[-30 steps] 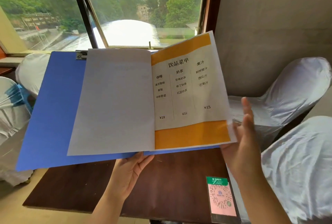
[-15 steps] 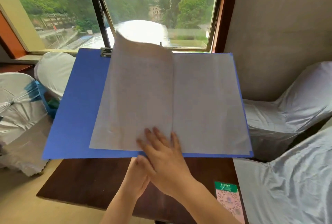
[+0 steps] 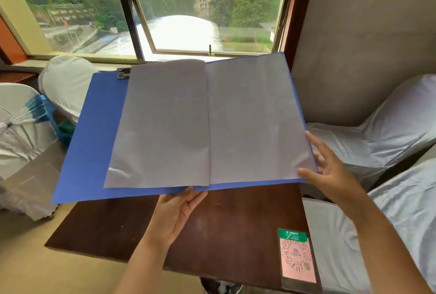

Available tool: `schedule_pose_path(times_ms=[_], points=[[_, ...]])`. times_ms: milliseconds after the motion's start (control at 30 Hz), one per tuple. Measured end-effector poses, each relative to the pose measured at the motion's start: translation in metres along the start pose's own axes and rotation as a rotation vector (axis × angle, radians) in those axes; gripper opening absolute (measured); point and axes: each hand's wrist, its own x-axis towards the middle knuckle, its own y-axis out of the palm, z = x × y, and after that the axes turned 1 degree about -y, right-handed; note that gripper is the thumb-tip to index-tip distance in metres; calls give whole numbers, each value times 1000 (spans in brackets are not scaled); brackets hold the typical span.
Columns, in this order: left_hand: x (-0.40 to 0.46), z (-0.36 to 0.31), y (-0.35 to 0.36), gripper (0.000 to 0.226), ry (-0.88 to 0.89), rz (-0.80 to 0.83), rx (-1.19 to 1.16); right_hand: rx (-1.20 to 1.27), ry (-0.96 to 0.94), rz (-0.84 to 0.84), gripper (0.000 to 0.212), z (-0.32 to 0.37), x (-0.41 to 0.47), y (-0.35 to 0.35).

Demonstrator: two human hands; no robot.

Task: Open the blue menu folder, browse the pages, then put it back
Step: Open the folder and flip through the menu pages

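The blue menu folder (image 3: 89,142) is open and held up above the dark wooden table (image 3: 236,223). Two blank grey-white pages (image 3: 207,123) lie spread across it, and a metal clip (image 3: 123,73) sits at its top left. My left hand (image 3: 175,213) supports the folder from below at the spine, palm up, fingers under the bottom edge. My right hand (image 3: 330,171) is at the lower right corner, thumb and fingers on the edge of the right page and cover.
A QR code card (image 3: 296,256) is stuck on the table's near right corner. White-covered chairs stand at left (image 3: 21,133) and right (image 3: 382,128). A window (image 3: 207,15) is behind the folder, a grey wall (image 3: 365,34) to the right.
The printed menu page was turned over to the left, leaving blank sheets showing. My right hand pressed the page near the spine, then moved out to the right edge. My left hand stayed under the spine.
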Motion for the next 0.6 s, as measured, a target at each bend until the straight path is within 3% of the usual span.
schedule_pose_path(times_ms=[100, 267, 400, 533, 600], points=[[0, -4, -2, 33, -3, 10, 35, 125, 0, 164, 68, -5, -3, -18], [0, -5, -6, 33, -9, 4, 56, 173, 18, 238, 58, -3, 0, -26], [-2, -7, -8, 37, -15, -1, 68, 162, 7, 196, 43, -1, 1, -24], [-2, -8, -6, 33, -1, 5, 71, 48, -61, 40, 14, -2, 2, -13], [-2, -9, -6, 33, -3, 5, 53, 18, -82, -5, 9, -3, 2, -7]])
